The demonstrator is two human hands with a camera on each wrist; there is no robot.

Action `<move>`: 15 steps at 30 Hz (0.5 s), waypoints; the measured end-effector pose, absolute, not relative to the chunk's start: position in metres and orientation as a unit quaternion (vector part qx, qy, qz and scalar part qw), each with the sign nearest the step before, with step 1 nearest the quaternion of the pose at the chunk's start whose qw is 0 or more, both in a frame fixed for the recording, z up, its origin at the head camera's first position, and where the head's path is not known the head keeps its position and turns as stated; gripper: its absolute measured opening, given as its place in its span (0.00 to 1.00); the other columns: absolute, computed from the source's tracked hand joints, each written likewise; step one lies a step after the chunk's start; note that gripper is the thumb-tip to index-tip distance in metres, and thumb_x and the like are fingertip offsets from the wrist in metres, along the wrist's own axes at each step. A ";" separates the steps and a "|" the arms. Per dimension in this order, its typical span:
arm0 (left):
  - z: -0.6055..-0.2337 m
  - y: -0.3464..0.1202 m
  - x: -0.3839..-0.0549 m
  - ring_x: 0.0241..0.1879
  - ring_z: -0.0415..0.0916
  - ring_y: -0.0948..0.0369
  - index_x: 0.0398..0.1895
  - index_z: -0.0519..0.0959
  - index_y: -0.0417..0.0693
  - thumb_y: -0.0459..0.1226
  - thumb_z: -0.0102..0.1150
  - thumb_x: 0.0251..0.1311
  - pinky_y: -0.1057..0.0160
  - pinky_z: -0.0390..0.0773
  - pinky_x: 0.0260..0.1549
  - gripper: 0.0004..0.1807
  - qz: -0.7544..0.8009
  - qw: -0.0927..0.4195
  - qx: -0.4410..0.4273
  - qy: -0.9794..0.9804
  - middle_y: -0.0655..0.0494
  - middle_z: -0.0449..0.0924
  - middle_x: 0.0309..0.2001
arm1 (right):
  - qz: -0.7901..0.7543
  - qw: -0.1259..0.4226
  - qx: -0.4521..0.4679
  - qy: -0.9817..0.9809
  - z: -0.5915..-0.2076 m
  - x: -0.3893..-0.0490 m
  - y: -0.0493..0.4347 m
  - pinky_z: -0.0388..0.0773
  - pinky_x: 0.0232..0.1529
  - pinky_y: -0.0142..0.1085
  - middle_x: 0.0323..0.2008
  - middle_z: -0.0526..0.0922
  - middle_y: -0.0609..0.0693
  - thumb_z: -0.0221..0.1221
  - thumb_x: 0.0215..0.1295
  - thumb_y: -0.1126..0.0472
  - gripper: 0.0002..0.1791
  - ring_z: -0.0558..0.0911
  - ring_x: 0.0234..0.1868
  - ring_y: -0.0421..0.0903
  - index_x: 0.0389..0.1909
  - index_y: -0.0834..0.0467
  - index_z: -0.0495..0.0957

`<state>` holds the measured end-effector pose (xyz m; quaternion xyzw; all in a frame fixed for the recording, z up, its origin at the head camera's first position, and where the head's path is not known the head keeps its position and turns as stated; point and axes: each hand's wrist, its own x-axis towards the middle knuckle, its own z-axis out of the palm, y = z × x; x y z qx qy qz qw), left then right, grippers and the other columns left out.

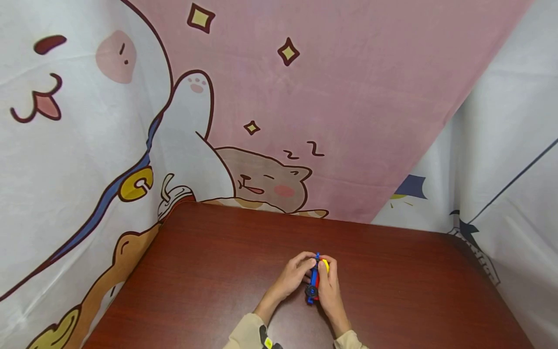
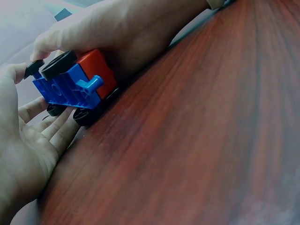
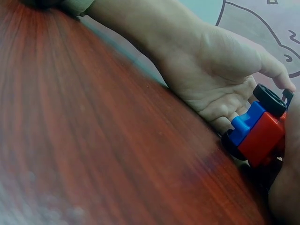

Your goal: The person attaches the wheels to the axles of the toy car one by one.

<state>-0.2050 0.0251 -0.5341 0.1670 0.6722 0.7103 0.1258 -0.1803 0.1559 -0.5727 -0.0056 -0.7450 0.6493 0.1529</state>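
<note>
A small toy car (image 1: 314, 281) is tipped on its side between both hands above the table. Its blue chassis (image 2: 65, 89) shows its underside in the left wrist view, with black wheels and a red body (image 3: 260, 140) attached. A yellow piece (image 1: 325, 265) peeks out beside the right thumb. The left hand (image 1: 289, 278) pinches the car's far end, thumb at a black wheel (image 2: 33, 69) and fingers extending behind the chassis. The right hand (image 1: 330, 288) grips the red side; its fingertips are partly hidden behind the car.
The dark reddish wooden table (image 1: 209, 252) extends around the hands. A cartoon-printed cloth (image 1: 348, 97) hangs behind it and along its left side. White cloth (image 1: 501, 145) hangs on the right. A black strap (image 1: 266, 337) with a yellow mark sits at the left sleeve.
</note>
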 end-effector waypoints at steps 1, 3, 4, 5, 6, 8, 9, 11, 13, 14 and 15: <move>-0.534 0.025 -0.205 0.28 0.77 0.56 0.56 0.76 0.35 0.37 0.50 0.72 0.39 0.83 0.36 0.17 0.710 0.126 0.167 0.672 0.45 0.83 0.39 | 0.649 0.151 -0.009 -0.745 -0.572 -0.180 0.156 0.72 0.47 0.23 0.47 0.75 0.50 0.42 0.80 0.62 0.17 0.76 0.45 0.32 0.61 0.67 0.64; -0.533 0.025 -0.205 0.28 0.77 0.56 0.56 0.76 0.35 0.37 0.50 0.72 0.38 0.83 0.37 0.17 0.710 0.127 0.167 0.672 0.46 0.83 0.40 | 0.646 0.148 -0.015 -0.749 -0.568 -0.178 0.155 0.72 0.47 0.23 0.47 0.75 0.52 0.42 0.80 0.62 0.17 0.76 0.45 0.33 0.61 0.68 0.64; -0.533 0.025 -0.205 0.28 0.77 0.55 0.56 0.76 0.35 0.38 0.50 0.72 0.38 0.82 0.37 0.17 0.710 0.127 0.167 0.672 0.46 0.82 0.40 | 0.640 0.150 -0.014 -0.753 -0.563 -0.176 0.154 0.71 0.46 0.23 0.47 0.75 0.52 0.42 0.80 0.63 0.17 0.76 0.45 0.34 0.61 0.69 0.64; -0.533 0.025 -0.204 0.28 0.77 0.55 0.56 0.76 0.35 0.38 0.49 0.72 0.38 0.82 0.37 0.17 0.710 0.127 0.167 0.672 0.46 0.82 0.40 | 0.636 0.149 -0.013 -0.757 -0.558 -0.174 0.153 0.71 0.46 0.23 0.47 0.75 0.53 0.42 0.80 0.63 0.17 0.76 0.45 0.35 0.60 0.69 0.64; -0.532 0.025 -0.204 0.29 0.77 0.55 0.56 0.76 0.35 0.38 0.49 0.73 0.38 0.82 0.37 0.17 0.710 0.128 0.167 0.672 0.46 0.82 0.40 | 0.633 0.148 -0.012 -0.760 -0.553 -0.171 0.153 0.70 0.46 0.23 0.47 0.75 0.54 0.42 0.79 0.64 0.17 0.76 0.45 0.36 0.60 0.70 0.64; -0.532 0.026 -0.204 0.29 0.77 0.55 0.56 0.76 0.35 0.38 0.49 0.73 0.38 0.82 0.38 0.18 0.708 0.129 0.167 0.674 0.46 0.82 0.40 | 0.631 0.142 -0.012 -0.763 -0.544 -0.167 0.152 0.70 0.45 0.24 0.46 0.74 0.54 0.42 0.79 0.64 0.17 0.76 0.45 0.39 0.60 0.71 0.64; -0.533 0.026 -0.204 0.29 0.77 0.55 0.56 0.76 0.35 0.38 0.49 0.73 0.38 0.82 0.38 0.18 0.708 0.129 0.167 0.674 0.46 0.82 0.40 | 0.630 0.138 -0.012 -0.764 -0.539 -0.166 0.151 0.70 0.45 0.24 0.46 0.74 0.54 0.42 0.79 0.64 0.17 0.76 0.45 0.40 0.60 0.71 0.64; -0.533 0.025 -0.205 0.29 0.77 0.55 0.57 0.76 0.35 0.38 0.49 0.73 0.38 0.82 0.37 0.18 0.708 0.129 0.167 0.674 0.46 0.82 0.40 | 0.633 0.128 -0.015 -0.763 -0.534 -0.163 0.150 0.70 0.46 0.24 0.46 0.74 0.53 0.42 0.79 0.64 0.17 0.76 0.45 0.41 0.60 0.71 0.63; -0.534 0.025 -0.205 0.28 0.77 0.55 0.57 0.76 0.35 0.39 0.49 0.73 0.39 0.83 0.37 0.18 0.708 0.128 0.166 0.675 0.46 0.83 0.39 | 0.640 0.118 -0.019 -0.759 -0.532 -0.163 0.150 0.71 0.46 0.24 0.46 0.74 0.52 0.42 0.79 0.63 0.17 0.76 0.45 0.42 0.61 0.71 0.63; -0.534 0.025 -0.205 0.28 0.77 0.55 0.57 0.76 0.35 0.39 0.50 0.73 0.39 0.83 0.37 0.18 0.708 0.128 0.166 0.674 0.46 0.83 0.39 | 0.642 0.115 -0.019 -0.758 -0.531 -0.162 0.150 0.71 0.46 0.24 0.45 0.73 0.52 0.42 0.79 0.63 0.17 0.76 0.45 0.41 0.61 0.71 0.63; -0.534 0.025 -0.205 0.28 0.77 0.55 0.57 0.76 0.35 0.39 0.50 0.73 0.40 0.83 0.36 0.18 0.709 0.127 0.166 0.674 0.46 0.82 0.39 | 0.644 0.113 -0.018 -0.756 -0.531 -0.162 0.150 0.71 0.46 0.24 0.45 0.73 0.51 0.42 0.79 0.63 0.17 0.76 0.45 0.40 0.61 0.71 0.63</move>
